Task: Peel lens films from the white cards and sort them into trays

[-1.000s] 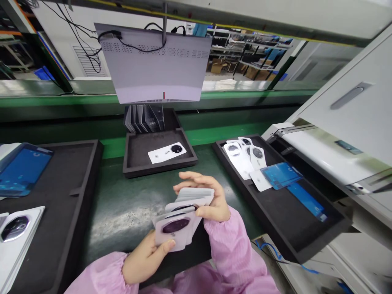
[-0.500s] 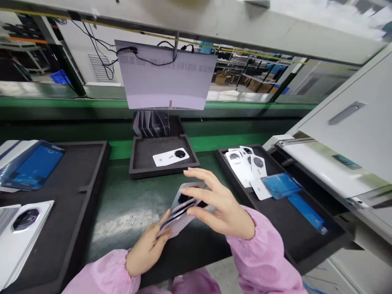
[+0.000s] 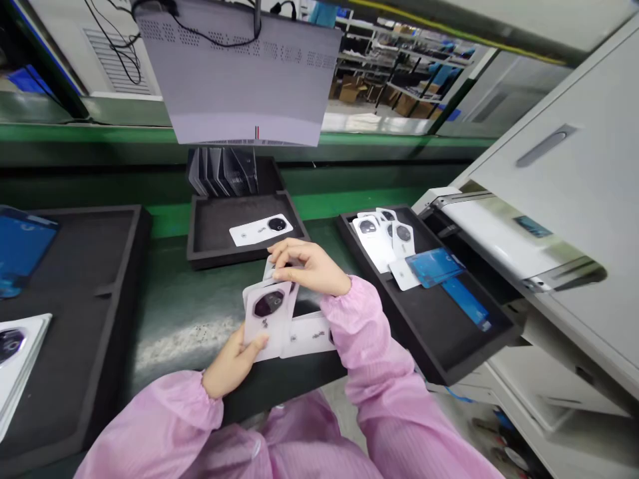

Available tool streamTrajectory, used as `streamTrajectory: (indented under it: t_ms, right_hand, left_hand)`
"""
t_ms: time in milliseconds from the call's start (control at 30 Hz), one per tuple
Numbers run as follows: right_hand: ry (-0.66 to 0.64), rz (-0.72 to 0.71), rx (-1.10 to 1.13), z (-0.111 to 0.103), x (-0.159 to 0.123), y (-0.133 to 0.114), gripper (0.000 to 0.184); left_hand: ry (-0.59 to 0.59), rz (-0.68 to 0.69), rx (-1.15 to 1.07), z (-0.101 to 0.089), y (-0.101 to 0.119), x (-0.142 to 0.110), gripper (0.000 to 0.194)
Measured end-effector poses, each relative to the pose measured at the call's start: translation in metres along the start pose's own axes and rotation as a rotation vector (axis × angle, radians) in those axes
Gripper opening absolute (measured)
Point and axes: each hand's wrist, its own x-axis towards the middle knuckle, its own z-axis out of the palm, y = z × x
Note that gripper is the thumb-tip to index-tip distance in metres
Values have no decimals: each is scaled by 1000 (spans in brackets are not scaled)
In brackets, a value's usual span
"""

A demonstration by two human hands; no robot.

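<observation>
My left hand [image 3: 230, 364] grips a few white phone back covers [image 3: 267, 326] by their lower left edge, thumb on the front one. The front cover faces me, with a dark camera area near its top. My right hand [image 3: 313, 267] pinches the upper end of a cover behind it; its fingers partly hide that cover. Another white back cover [image 3: 307, 334] lies on the green bench under my right forearm, its right end hidden by the sleeve. Beyond my hands, a single white back cover [image 3: 260, 230] lies in the middle black tray [image 3: 214, 249].
The right black tray [image 3: 424, 332] has several white covers and blue film-covered pieces [image 3: 434, 266]. More covers [image 3: 22, 352] and a blue piece [image 3: 24, 243] lie in the left tray [image 3: 94, 266]. Dark panels [image 3: 224, 171] stand in a row below the monitor [image 3: 239, 80]. A white machine [image 3: 524, 226] borders the right.
The covers in my left hand have turned from edge-on to facing me. My right hand has shifted to their upper end. One cover now shows on the bench, and the view has tilted down.
</observation>
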Motion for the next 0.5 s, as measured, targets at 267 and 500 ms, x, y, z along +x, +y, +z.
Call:
streamTrajectory:
  t_ms: [267, 500]
  right_hand:
    - [261, -74, -154, 6, -10, -7, 27]
    - [203, 10, 49, -9, -34, 2, 7]
  left_hand:
    - [54, -50, -113, 4, -6, -3, 38]
    - [59, -57, -212, 4, -8, -3, 35]
